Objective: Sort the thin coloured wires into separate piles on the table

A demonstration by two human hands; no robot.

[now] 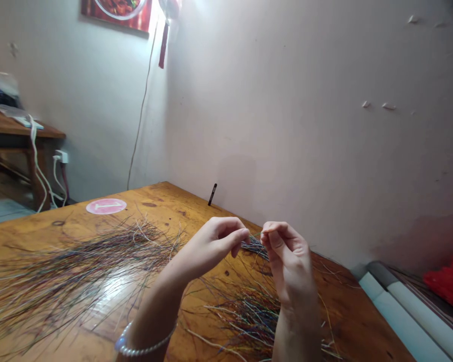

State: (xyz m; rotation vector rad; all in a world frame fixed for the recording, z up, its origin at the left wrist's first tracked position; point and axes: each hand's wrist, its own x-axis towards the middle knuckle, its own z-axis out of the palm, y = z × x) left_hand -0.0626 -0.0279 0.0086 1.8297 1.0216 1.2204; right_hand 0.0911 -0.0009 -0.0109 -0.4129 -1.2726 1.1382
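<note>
In the head view, both hands are raised over the wooden bench, just apart from each other. The left hand reaches in from the lower left, palm down, with thumb and forefinger pressed together; whether a strand is caught between them cannot be told. The right hand stands nearly upright, its thumb and forefinger pressed together at the tips, level with the left fingertips; anything pinched there is too fine to make out. A beaded bracelet circles the left wrist. On the bench to the left lies a broad spread of thin coloured wires, its long axis slanting from the lower left up to the right, ends fanned. Below and between the hands, a denser bundle of wires slants down to the right, partly hidden by the right forearm. A narrower bunch shows behind the gap between the hands, slanting the same way and partly covered by them. Beyond the left spread is a round pink number label; a black pen is beside the wall.
</note>
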